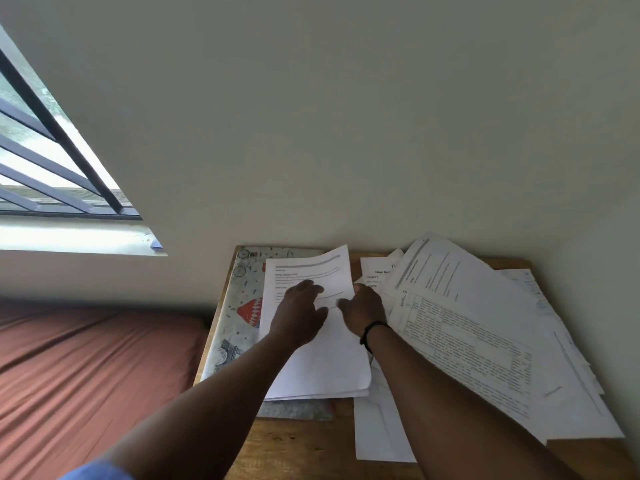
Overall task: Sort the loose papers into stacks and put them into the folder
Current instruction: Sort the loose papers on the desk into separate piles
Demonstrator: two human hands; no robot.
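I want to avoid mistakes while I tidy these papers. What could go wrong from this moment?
1. The loose papers on the right lie fanned and overlapping, reaching toward the table edge; a nudge from the right forearm could push some off.
2. The stack under the left hand and right hand sits skewed on the patterned folder, so sheets may slide out of line.

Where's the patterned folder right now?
Head view: the patterned folder lies at the wooden table's left edge, beside the bed, under the white paper stack.
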